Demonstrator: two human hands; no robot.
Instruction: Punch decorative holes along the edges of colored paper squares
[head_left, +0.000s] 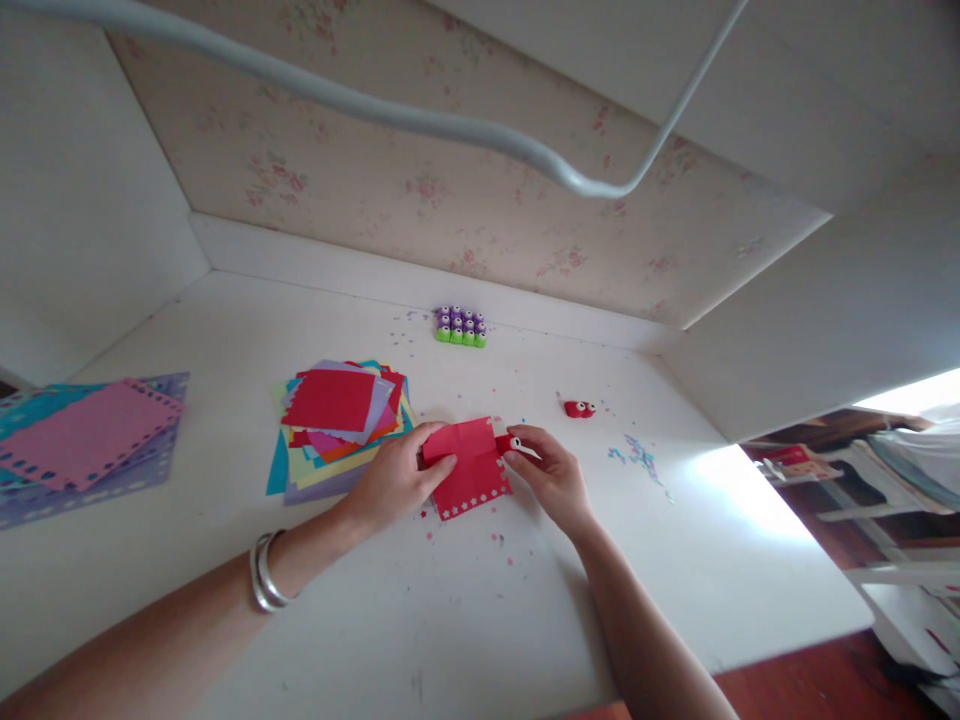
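My left hand grips the left edge of a red sheet of paper, thumb on top. Star-shaped holes run along the sheet's lower edge, and some holes show on its right edge. At that right edge, my right hand holds a small red craft punch with a white lever, the punch meeting the paper. Tiny punched paper bits lie on the table below and around the sheet. To the left of my left hand is a stack of coloured paper, a red sheet on top.
Purple and green punches stand grouped near the back wall. Two red punches sit to the right, near a scatter of blue and pink paper bits. Punched pink, teal and purple sheets lie at far left. A white cable hangs across above.
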